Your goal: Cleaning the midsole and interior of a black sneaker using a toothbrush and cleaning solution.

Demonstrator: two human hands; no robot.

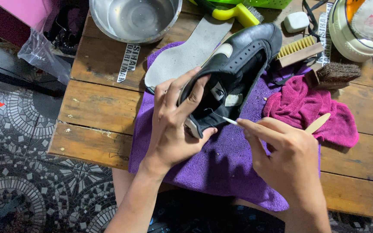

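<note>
Partly hidden, black shoe (pixel 238 60) heel gripped by left hand (pixel 171 129), right hand (pixel 288 157) pinching thin white-tipped stick (pixel 229 120) (lower end unseen), purple cloth (pixel 221 168) beneath.

You have a wooden plank table (pixel 100 108) carrying a purple cloth (pixel 221 164), a steel bowl (pixel 135 19), a magenta rag (pixel 303 110), and two brushes (pixel 298 49) near its far edge.

Both your forearms are bare up to the bottom edge of the view, with no sleeves showing. Your left hand (pixel 169 129) and right hand (pixel 288 162) carry no gloves, rings, watch or wristband. Your fingers (pixel 191 101) are bare too, with short, unpainted nails. Below your arms there is dark clothing with a faint pale pattern on your lap, partly in shadow.
</note>
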